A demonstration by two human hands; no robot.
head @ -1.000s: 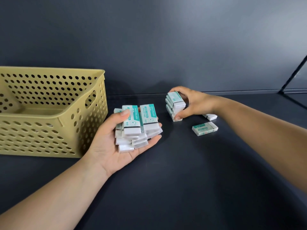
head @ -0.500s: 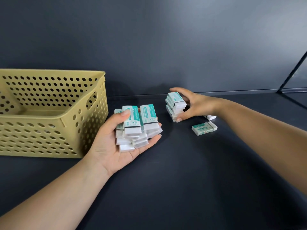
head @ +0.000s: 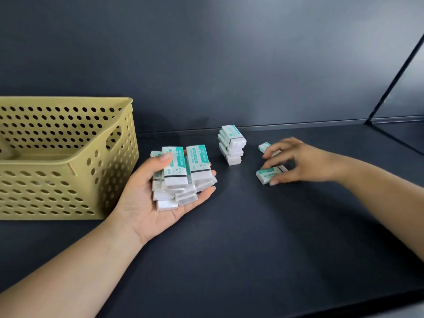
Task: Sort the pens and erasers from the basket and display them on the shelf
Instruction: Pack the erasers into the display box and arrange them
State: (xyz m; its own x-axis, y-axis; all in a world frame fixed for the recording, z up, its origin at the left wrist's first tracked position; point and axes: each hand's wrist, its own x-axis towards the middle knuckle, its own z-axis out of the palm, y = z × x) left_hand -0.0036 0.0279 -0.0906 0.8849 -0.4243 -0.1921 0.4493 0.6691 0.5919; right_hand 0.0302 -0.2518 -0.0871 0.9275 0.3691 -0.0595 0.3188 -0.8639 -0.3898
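Eraser stacking step: loose eraser (head: 270, 173) lies flat on shelf (head: 252, 249) right of stack (head: 231, 145), right hand (head: 298, 161) pinching it, left hand (head: 158, 198) cupping a pile of erasers (head: 181, 175); next move likely needs level placement atop the stack.

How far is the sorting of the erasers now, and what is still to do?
Done: one stack of erasers stands on the shelf near the back wall. In hand: the left hand grips a pile of erasers; the right hand pinches a loose eraser, with another eraser behind its fingers. Left: stacking these. No pens show; the basket inside is only partly visible.
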